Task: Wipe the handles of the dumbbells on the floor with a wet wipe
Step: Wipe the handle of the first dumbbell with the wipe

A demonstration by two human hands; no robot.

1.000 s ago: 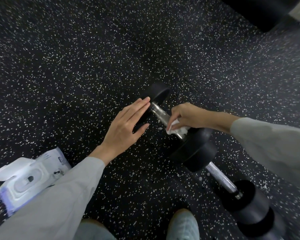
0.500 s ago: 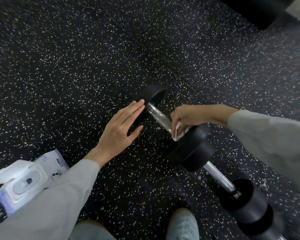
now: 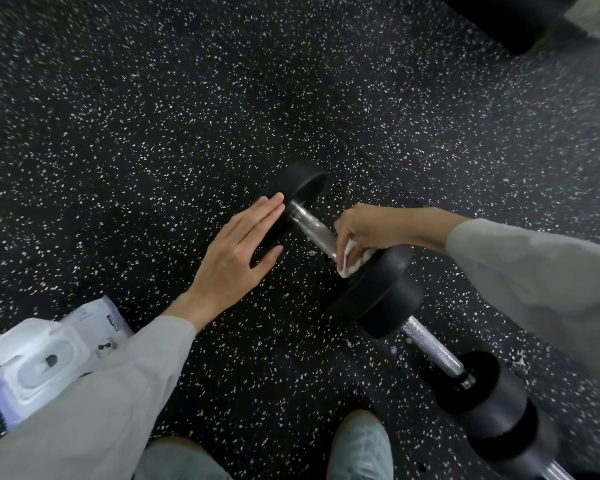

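A black dumbbell lies on the speckled floor with its shiny metal handle (image 3: 312, 228) running between two round heads. My right hand (image 3: 364, 228) pinches a white wet wipe (image 3: 355, 259) against the handle's near end, by the head (image 3: 378, 282). My left hand (image 3: 238, 252) is flat, with straight fingers resting on the far head (image 3: 303, 190). A second dumbbell lies end to end with the first, its knurled handle (image 3: 432, 346) bare, leading to a head (image 3: 482, 386) at lower right.
An open pack of wet wipes (image 3: 45, 362) lies on the floor at lower left, partly under my left sleeve. My knees (image 3: 361, 448) show at the bottom edge. A dark bulky object (image 3: 506, 19) sits at the top right.
My right hand has slid the wipe along the handle toward the near head. My left hand has stayed on the far head.
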